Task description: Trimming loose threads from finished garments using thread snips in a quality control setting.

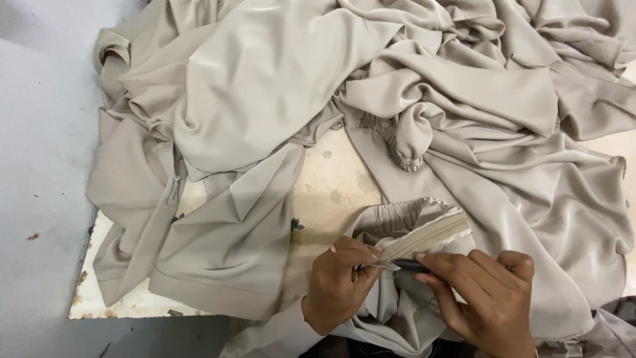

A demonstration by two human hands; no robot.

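A zipper point(424, 242) end is pinched by left fingers point(363, 260); right fingers point(440, 268) press beside; the garment point(265, 99) beyond lies unsorted.

A garment workshop: heaps of beige fabric point(371, 99) with sewn-in zippers cover a worn, stained worktable point(331, 185), grey floor point(40, 166) at left.

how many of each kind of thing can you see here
hands: 2, left and right, both pinching the zipper
zipper: 1
ring: 1
beige cloth heap: 1
table: 1
total: 6
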